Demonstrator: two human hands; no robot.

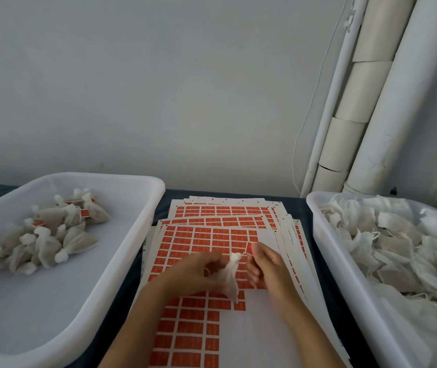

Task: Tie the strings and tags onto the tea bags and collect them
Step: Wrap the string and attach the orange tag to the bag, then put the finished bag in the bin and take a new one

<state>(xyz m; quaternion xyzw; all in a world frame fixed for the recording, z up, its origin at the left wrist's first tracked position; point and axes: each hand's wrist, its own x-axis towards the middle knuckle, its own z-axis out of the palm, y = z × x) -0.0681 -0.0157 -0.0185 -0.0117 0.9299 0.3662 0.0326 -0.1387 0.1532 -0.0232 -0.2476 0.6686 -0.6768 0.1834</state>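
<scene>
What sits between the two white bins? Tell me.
In the head view, stacked tag sheets lie between left bin and right bin, with both hands holding a tea bag.

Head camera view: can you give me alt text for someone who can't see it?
Two hands hold one tea bag over sheets of orange tags: left hand grips the bag, right hand pinches its tag. A white tub on the left holds tied bags; another tub on the right holds untied ones.

Small packing workroom: 2 white plastic tubs (143, 208) of tea bags (52, 235), stacked orange tag sheets (212, 235), bare wall, exposed pipes (371, 102).
</scene>
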